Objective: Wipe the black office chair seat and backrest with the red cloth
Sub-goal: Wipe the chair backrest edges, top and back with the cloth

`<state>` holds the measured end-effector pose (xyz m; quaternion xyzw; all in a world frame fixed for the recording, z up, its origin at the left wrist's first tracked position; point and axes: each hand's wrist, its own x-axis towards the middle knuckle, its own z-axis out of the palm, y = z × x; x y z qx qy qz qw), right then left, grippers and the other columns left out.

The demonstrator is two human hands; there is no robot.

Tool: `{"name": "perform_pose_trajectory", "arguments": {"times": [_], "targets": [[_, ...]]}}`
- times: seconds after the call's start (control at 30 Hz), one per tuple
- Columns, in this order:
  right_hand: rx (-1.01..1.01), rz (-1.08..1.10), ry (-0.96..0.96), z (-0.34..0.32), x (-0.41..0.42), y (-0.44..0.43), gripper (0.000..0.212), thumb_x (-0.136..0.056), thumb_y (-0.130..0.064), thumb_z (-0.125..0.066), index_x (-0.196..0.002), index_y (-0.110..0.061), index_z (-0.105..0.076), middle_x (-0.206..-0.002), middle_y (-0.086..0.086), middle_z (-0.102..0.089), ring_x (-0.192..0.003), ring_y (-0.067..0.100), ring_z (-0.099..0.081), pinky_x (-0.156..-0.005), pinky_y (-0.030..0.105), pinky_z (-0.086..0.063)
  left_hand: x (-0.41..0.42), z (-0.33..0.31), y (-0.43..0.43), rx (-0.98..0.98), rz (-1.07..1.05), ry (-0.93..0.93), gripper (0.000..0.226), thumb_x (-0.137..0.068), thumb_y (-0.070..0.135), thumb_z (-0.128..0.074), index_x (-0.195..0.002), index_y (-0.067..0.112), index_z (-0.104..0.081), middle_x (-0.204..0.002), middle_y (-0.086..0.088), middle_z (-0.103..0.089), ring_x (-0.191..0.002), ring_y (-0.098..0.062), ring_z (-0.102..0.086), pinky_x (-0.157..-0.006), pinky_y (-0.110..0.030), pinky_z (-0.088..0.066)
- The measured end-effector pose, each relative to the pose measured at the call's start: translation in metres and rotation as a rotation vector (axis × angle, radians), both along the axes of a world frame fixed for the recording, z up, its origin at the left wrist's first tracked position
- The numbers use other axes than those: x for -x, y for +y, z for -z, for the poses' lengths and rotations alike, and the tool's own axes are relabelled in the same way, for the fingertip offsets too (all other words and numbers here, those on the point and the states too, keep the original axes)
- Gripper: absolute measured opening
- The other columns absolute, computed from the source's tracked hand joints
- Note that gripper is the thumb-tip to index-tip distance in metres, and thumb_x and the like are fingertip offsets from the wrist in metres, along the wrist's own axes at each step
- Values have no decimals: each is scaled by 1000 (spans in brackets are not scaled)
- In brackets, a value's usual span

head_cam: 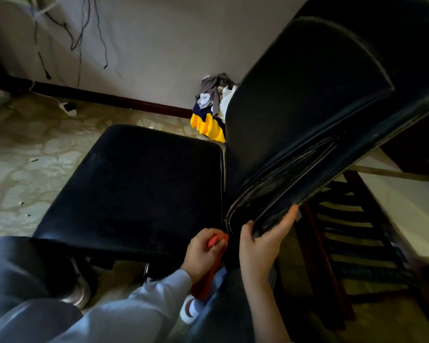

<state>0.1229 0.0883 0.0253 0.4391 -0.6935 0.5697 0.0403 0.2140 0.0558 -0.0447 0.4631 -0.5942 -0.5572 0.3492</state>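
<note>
No writing can be read anywhere. At six o'clock the left hand (pixel 203 253), in a pale sleeve (pixel 144 300), is curled shut around the red cloth (pixel 209 276), which bunches between its fingers and hangs below the wrist, just at the seat's near right corner. Beside it, toward five o'clock, the right hand (pixel 260 243) grips the backrest's (pixel 307 107) lower edge, thumb on the front face and fingers stretched along the worn rim. The black seat (pixel 144 184) fills the centre; the backrest rises toward one o'clock. A wooden slatted chair (pixel 352 231) stands at four o'clock. Farther off, at twelve, a clothes pile (pixel 211 110) lies by the wall, with cables (pixel 79 33) hanging at eleven.
</note>
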Motion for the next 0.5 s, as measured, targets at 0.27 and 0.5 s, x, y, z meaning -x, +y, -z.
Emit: {"name": "perform_pose_trajectory", "arguments": {"times": [0.27,0.5], "targets": [[10,-79,-81,-7,2,7,98,-79,13,-61,-140,-44,-7,-151,20,-23,-138,25,-32,-105,15,-36,3,-51,-3,411,-309,210,11,-85,22,-62,-93,30,-64,-92,5,-61,-91,-5,-59,-84,-26,-47],[116,-92,-101,-21,1,9,89,-80,15,-57,-140,-35,-15,-147,3,-25,-133,-7,-29,-101,7,-33,8,-125,-24,1008,-345,215,18,-85,12,-67,-102,15,-64,-93,-3,-59,-84,-9,-60,-75,-21,-49]]}}
